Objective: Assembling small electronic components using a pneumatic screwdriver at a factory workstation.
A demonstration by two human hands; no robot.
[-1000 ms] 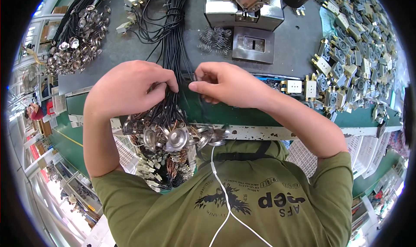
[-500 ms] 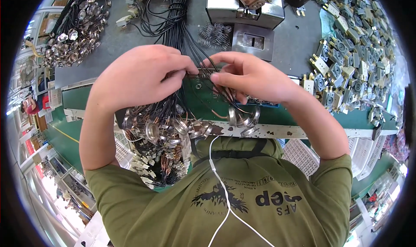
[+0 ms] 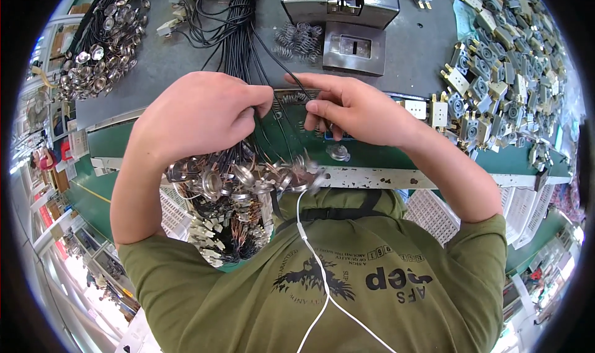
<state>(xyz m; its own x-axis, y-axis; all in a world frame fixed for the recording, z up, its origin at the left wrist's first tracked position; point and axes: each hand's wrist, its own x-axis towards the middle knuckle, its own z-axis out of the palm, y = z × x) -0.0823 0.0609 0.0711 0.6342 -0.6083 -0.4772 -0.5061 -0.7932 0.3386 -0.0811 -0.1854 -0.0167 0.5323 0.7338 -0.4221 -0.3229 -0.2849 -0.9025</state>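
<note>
A thick bundle of black wires (image 3: 243,49) runs down the workbench and passes beneath my left hand (image 3: 201,114). The fingers of that hand are curled closed around the wires, though the palm side is hidden. Single wires fan out toward my right hand (image 3: 356,111), which pinches one black wire (image 3: 279,59) between thumb and fingers. Under the right fingers hangs a round metal cap (image 3: 338,152). More metal caps (image 3: 245,174) on wire ends dangle over the table's front edge, the rightmost smeared by motion.
Coil springs (image 3: 299,41) lie beside a metal block with a slot (image 3: 354,48), before a steel fixture (image 3: 341,7). Grey and white plug parts (image 3: 496,74) pile up at right. More metal caps (image 3: 99,68) lie at left. Light connectors (image 3: 207,232) hang below the edge.
The wires and caps that hung by my right hand have swung left toward the bundle. One cap remains under the right fingers. The bench appears slightly higher and further left in view.
</note>
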